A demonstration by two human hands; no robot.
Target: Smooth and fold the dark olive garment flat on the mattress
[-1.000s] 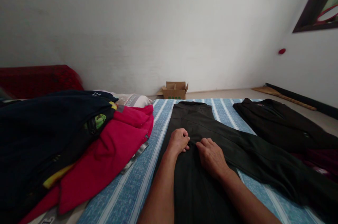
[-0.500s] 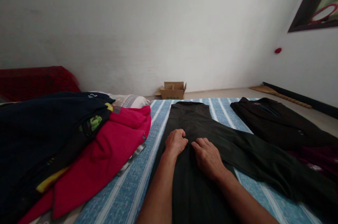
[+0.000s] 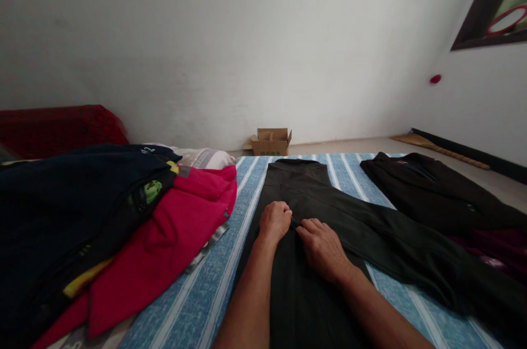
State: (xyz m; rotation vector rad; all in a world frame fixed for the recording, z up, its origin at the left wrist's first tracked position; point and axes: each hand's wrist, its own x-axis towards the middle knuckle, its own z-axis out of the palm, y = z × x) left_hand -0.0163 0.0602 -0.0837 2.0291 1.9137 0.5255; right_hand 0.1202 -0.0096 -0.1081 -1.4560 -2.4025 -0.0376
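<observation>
A dark, long-sleeved jacket [image 3: 307,195] lies spread with its collar at the far end and one sleeve [image 3: 395,234] stretched out to the right. My left hand [image 3: 275,221] rests on its body, fingers curled and closed on the cloth. Close beside it, my right hand [image 3: 321,242] is also closed on the jacket, its fingers bent down into the fabric. A small raised fold of cloth shows between the two sets of fingertips. My thumbs are mostly hidden.
The jacket lies on a blue-and-white striped sheet [image 3: 193,288]. To the left are a pink garment [image 3: 164,239] and a navy garment [image 3: 74,190]. Dark folded clothing [image 3: 428,190] lies right. An open cardboard box [image 3: 269,146] stands by the wall.
My right hand has shifted slightly left and down, while my left hand keeps nearly the same place. The jacket's outline looks the same. The view has moved very slightly.
</observation>
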